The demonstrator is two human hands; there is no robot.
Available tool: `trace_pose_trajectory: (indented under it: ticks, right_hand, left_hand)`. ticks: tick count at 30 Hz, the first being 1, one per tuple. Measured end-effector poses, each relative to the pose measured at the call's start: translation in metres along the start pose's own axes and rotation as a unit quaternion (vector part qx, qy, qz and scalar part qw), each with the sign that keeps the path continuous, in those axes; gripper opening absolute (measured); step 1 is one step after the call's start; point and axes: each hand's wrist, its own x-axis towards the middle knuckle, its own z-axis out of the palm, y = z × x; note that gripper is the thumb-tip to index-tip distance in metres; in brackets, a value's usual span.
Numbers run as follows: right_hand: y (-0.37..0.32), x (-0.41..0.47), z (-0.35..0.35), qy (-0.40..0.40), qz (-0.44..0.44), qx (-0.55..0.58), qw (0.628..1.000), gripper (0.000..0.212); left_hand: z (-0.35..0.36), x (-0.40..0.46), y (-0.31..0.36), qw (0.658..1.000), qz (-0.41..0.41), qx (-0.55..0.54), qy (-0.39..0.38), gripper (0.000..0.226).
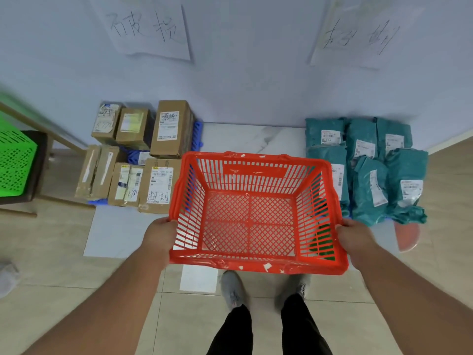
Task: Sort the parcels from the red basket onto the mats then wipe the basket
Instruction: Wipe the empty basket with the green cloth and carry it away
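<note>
Head view only. Left hand [160,233] was clamped on the left rim of the red basket [257,213], fingers wrapped over the edge. Right hand [354,235] gripped the right rim the same way. Both arms were extended, and the basket was held off the floor at about the middle of the frame, roughly level, open side up.

Basket was empty: mesh bottom fully visible, no parcels inside. White paper scraps or sticker residue were stuck on the near rim and on the far wall.

Cardboard boxes [143,155] sat grouped on the floor to the left, against the wall, resting on a blue mat [197,135] whose edge showed beside and between them. One front box had handwritten characters on its label. Teal poly-bag parcels [366,165] lay packed together on the right, overlapping each other, each with a white shipping label; any mat under them was mostly hidden.

Two handwritten paper signs were taped to the wall, left sign [148,29] above the boxes, right sign [355,34] above the bags.

A green basket [15,162] sat at far left on a dark stool. A white sheet [115,231] lay on the tiled floor under the left forearm. Grey shoes [233,290] and black trousers showed below the basket.
</note>
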Motion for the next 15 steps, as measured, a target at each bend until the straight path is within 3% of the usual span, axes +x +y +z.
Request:
trace_pose_trajectory:
  ticks: [9, 15]
  right_hand:
    - [-0.009, -0.054, -0.039, -0.007, -0.047, 0.019, 0.999, 0.025]
    - [0.003, -0.044, -0.038, -0.005, -0.045, 0.027, 0.999, 0.026]
  left_hand:
    - [-0.030, -0.042, 0.006, 0.997, 0.071, 0.014, 0.038, 0.025]
    - [-0.016, -0.039, 0.001, 0.995, 0.081, 0.036, 0.052, 0.023]
